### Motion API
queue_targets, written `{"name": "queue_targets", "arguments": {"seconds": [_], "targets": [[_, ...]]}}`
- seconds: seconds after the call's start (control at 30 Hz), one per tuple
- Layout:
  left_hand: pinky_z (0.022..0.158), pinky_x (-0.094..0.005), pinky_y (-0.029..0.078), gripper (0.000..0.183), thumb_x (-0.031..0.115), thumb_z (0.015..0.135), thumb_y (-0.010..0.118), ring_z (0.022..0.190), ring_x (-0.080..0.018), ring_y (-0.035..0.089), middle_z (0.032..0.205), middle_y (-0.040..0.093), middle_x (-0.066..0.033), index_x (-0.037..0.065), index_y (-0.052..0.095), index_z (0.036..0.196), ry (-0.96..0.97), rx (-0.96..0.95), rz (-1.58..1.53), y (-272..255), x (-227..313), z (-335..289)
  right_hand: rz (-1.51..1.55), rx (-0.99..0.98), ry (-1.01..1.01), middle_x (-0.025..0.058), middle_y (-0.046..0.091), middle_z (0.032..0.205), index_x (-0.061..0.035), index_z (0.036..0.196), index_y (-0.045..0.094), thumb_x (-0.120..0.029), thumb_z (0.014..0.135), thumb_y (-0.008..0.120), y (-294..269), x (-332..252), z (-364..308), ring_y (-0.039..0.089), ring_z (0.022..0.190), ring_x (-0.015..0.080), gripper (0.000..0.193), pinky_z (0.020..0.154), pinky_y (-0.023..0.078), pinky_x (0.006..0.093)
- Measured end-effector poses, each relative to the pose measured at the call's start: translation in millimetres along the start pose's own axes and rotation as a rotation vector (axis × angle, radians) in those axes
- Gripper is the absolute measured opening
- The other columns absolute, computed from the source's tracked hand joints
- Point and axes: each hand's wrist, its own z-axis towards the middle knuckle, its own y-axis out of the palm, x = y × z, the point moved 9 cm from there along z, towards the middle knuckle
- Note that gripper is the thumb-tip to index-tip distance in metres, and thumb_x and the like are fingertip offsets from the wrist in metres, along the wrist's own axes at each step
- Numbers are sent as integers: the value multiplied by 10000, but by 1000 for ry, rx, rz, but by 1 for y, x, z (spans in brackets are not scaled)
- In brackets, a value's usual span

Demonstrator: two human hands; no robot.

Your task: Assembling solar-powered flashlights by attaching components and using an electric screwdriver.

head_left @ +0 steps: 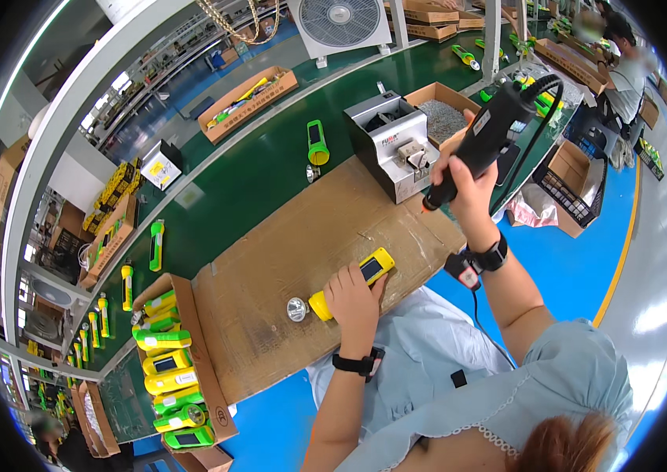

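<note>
My left hand (351, 307) is wrapped over a yellow flashlight body (376, 265) with a dark panel, lying on a brown cardboard sheet (286, 236). Beside the body's wide end lies a round silver reflector (296, 309); whether a wire joins them I cannot tell. Raised at the right, my right hand (471, 177) grips a black electric screwdriver (484, 134) from which a black cord runs. Its orange-ringed tip (426, 208) points down over the cardboard's right part, apart from the flashlight. A silver-and-black screw feeder (396, 145) stands just left of the tip.
Behind the feeder sits an open box of small metal screws (439, 114). A green flashlight (317, 141) lies on the green bench beyond the cardboard. At left, a carton (203, 358) holds several yellow and green flashlights (168, 362). A co-worker (628, 79) is at far right.
</note>
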Motion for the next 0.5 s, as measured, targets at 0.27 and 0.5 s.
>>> {"name": "queue_targets", "arguments": {"seconds": [0.27, 0.5], "targets": [[835, -405, 387, 525, 439, 718, 718, 926, -284, 549, 957, 585, -106, 46, 570, 1034, -39, 12, -12, -3, -4, -6, -131, 76, -153, 52, 559, 804, -54, 1166, 385, 11, 778, 667, -22, 51, 58, 578, 613, 121, 484, 528, 482, 268], [822, -404, 389, 523, 443, 724, 711, 915, -286, 546, 953, 582, -104, 43, 569, 1030, -72, -13, -11, -6, -5, -2, -266, -5, 93, 27, 535, 729, -77, 1140, 400, -55, 754, 653, -4, 82, 81, 529, 512, 99, 463, 479, 453, 260]]}}
